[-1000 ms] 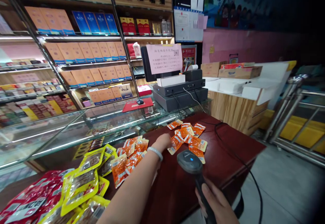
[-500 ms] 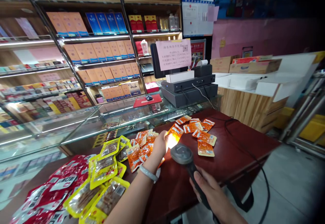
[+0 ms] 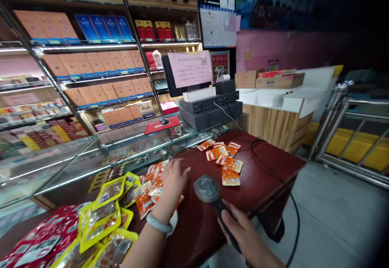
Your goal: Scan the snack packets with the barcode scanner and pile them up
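My right hand (image 3: 240, 227) is wrapped round the handle of a dark grey barcode scanner (image 3: 207, 189), its head tilted up over the dark red table. Over a pile of orange snack packets (image 3: 144, 200) reaches my left hand (image 3: 174, 177), thumb stretched out to the side and fingers apart; no packet shows in it. A pale bracelet (image 3: 158, 223) circles the left wrist. Some of the pile is hidden behind that hand. Farther right on the table lies a second group of orange packets (image 3: 230, 163).
Yellow-edged snack packs (image 3: 101, 223) and red packs (image 3: 45, 239) cover the table's left end. Behind runs a glass display counter (image 3: 88, 154) bearing a cash register (image 3: 209, 110). The black cable (image 3: 273, 175) crosses the table's right side and hangs off its edge.
My left hand has drawn back left and down to the near pile, and the orange packet it held no longer shows in it. The scanner's light on that packet is gone. The view has swung right.
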